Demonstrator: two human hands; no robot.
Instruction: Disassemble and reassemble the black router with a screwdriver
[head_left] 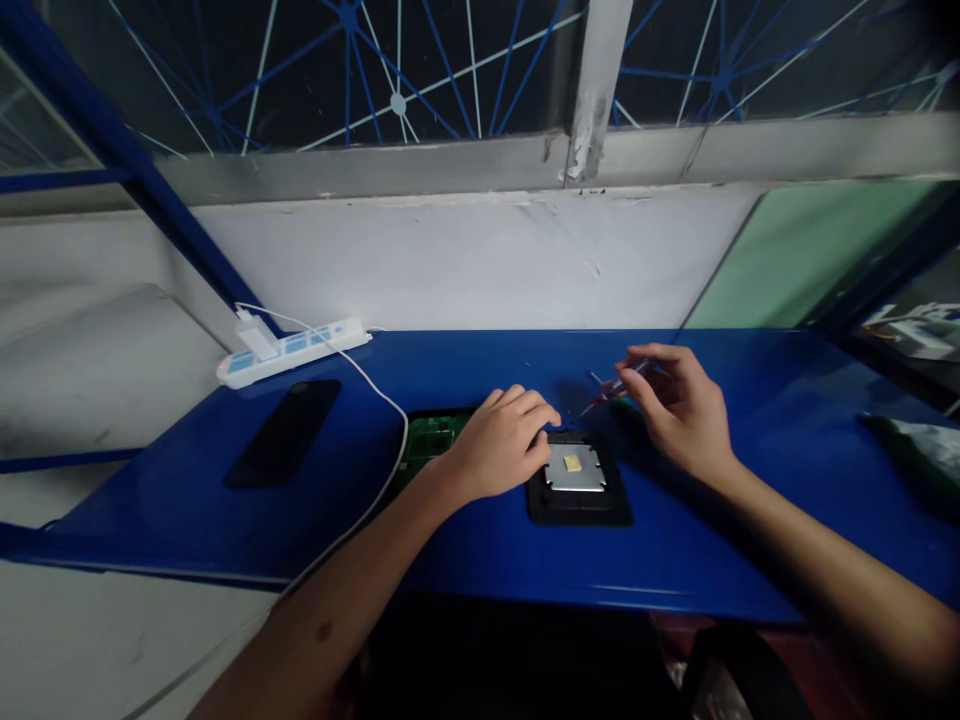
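Note:
A black square case lies flat on the blue table, with a silver metal plate set in it and a small pale yellow square at the plate's middle. My left hand rests at the case's upper left edge, fingers bent, thumb and forefinger apart, nothing visible between them. To the upper right, my right hand pinches a small screwdriver with a translucent purplish handle. Its thin tip slants down left, close to the case's far edge; contact cannot be made out. A green circuit board lies partly behind my left hand and forearm.
A white power strip with a plugged-in charger stands at the back left. Its white cable runs across the table and past my left forearm. A dark phone lies left. A green-edged bag lies far right.

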